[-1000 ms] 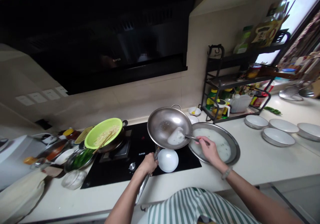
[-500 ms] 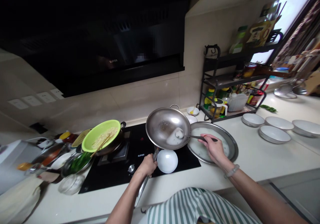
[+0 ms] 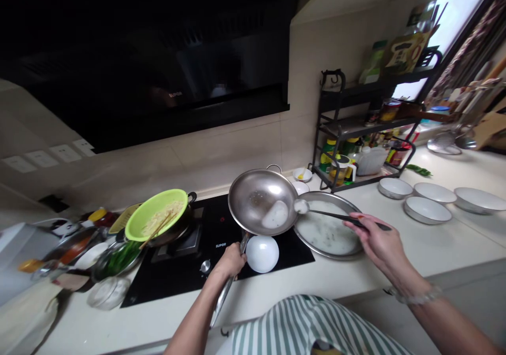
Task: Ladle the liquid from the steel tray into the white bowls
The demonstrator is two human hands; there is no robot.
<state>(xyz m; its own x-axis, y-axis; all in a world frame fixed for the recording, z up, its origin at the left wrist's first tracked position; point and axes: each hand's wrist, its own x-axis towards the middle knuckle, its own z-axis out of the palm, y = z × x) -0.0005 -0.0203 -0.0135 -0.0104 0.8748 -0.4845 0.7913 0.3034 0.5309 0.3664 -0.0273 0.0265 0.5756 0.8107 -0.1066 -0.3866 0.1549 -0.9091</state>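
My left hand is closed round the handle of a steel wok, which is tilted toward me with a small pool of milky liquid at its lower right. A dark-handled ladle is in my closed right hand; its bowl hangs over the wok's right rim, at the edge of a wide steel basin. Cloudy whitish liquid with small bits fills much of that basin. Just below the wok, a white bowl sits at the front of the black cooktop.
A green colander with pale noodles and chopsticks rests on a dark pot at the left. Several white bowls stand on the right counter. Behind is a black spice rack; a range hood hangs above.
My right hand has moved right, drawing the ladle out of the wok's liquid to above its right rim. My left hand still holds the wok in nearly the same place.
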